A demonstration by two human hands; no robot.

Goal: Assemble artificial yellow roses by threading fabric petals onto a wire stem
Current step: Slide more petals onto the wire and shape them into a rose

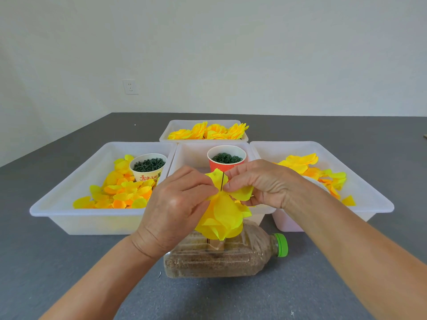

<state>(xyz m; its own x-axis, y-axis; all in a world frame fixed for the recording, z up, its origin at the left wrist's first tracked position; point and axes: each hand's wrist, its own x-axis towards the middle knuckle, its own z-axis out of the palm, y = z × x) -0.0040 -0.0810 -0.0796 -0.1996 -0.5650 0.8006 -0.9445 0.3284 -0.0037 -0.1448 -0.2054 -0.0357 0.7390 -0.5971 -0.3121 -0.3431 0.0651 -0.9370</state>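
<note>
Both hands (179, 205) (pinching petals (225, 213)) around upright wire stem (222, 181).

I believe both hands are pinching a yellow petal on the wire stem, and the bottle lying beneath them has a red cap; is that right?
Not quite: in the head view the bottle has a green cap, not red. The rest holds: the left hand and right hand both pinch a yellow petal on the wire stem.

Bare table (69, 262) flanks the bottle (219, 259); trays (76, 181) and cups (225, 161) crowd the space behind both hands (175, 204).
</note>
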